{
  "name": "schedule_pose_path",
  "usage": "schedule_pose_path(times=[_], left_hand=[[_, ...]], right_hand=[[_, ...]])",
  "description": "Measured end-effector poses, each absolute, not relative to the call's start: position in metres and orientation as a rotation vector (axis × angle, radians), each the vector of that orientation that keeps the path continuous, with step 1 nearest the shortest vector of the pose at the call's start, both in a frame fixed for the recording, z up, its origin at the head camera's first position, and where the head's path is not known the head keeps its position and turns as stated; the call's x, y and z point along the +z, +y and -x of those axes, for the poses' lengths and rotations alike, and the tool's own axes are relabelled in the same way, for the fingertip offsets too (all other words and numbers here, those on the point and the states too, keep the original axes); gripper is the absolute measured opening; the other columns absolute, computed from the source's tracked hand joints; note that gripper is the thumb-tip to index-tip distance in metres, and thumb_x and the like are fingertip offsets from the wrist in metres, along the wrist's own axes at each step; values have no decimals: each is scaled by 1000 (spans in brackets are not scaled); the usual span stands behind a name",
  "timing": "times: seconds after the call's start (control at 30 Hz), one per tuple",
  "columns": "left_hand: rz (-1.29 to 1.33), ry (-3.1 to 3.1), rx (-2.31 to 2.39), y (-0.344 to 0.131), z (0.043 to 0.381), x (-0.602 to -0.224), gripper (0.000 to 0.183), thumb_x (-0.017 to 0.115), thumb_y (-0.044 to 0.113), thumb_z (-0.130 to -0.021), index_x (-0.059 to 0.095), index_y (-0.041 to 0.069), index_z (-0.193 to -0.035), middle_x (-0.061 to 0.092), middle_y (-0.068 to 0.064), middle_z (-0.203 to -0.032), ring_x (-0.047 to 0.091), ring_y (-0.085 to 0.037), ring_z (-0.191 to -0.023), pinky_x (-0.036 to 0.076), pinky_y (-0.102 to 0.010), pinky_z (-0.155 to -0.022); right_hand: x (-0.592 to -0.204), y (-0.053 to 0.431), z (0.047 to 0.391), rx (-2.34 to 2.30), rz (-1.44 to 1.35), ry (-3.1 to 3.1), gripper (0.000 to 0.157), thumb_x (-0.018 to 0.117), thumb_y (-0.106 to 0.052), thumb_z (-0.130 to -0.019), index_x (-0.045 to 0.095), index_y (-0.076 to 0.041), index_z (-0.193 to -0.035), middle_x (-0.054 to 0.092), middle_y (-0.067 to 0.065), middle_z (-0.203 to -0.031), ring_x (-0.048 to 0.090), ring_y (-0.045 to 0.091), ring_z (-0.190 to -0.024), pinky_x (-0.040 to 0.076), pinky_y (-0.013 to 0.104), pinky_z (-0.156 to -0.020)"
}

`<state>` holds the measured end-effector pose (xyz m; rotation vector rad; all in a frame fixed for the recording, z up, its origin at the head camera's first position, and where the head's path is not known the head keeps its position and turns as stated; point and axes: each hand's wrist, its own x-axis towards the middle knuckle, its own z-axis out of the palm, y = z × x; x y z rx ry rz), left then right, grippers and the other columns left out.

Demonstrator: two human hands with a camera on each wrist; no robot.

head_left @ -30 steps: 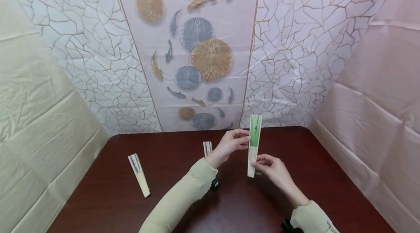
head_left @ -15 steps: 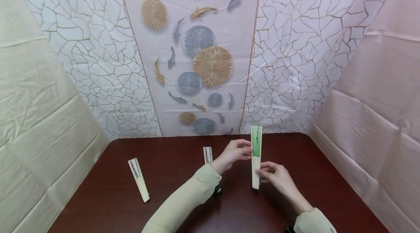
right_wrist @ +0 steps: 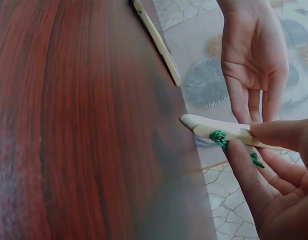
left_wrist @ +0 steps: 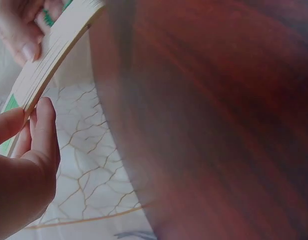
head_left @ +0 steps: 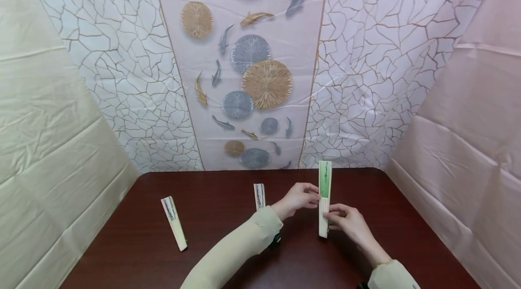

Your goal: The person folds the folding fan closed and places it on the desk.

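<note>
A folded fan with a green upper half [head_left: 324, 180] and bare pale ribs [head_left: 323, 216] stands upright between my hands in the head view. My left hand [head_left: 299, 198] pinches its left edge where green meets bare ribs, thumb and fingers on opposite faces in the left wrist view. Lower down, my right hand [head_left: 351, 225] pinches the ribs from the right. In the right wrist view a green knotted cord [right_wrist: 218, 136] hangs at the fan's narrow end, beside the right index fingertip. The fan's lower end is close over the dark table [head_left: 301, 262].
Another folded fan [head_left: 174, 223], grey-and-white patterned with pale ribs, lies at the table's left. A similar fan [head_left: 259, 196] lies mid-table, partly hidden behind my left forearm. A patterned cloth [head_left: 252, 76] hangs behind the table's far edge.
The fan has come down and slightly right with both hands on it. My left fingers now sit lower on it, at the bottom of the green. The head view has tilted up somewhat.
</note>
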<state>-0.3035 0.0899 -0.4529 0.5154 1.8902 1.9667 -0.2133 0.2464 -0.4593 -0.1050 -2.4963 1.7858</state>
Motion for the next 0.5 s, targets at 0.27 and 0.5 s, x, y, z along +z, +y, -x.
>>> schedule_pose_path(times=[0.27, 0.5], left_hand=[[-468, 1934, 1901, 94, 301, -462, 18, 65, -3, -83, 62, -5, -101, 66, -9, -84, 65, -23, -75, 55, -40, -74], [-467, 1960, 1802, 99, 298, -467, 22, 64, -5, -82, 62, -6, -104, 66, -9, -84, 65, -24, -78, 56, -36, -71]], right_hand=[[-468, 250, 216, 1781, 147, -2540, 29, 69, -14, -84, 62, 6, -105, 67, 12, -89, 65, 22, -77, 56, 35, -65], [-472, 256, 221, 1792, 148, -2542, 32, 69, -15, -85, 61, 6, -107, 67, 13, -91, 65, 22, -77, 56, 37, -66]])
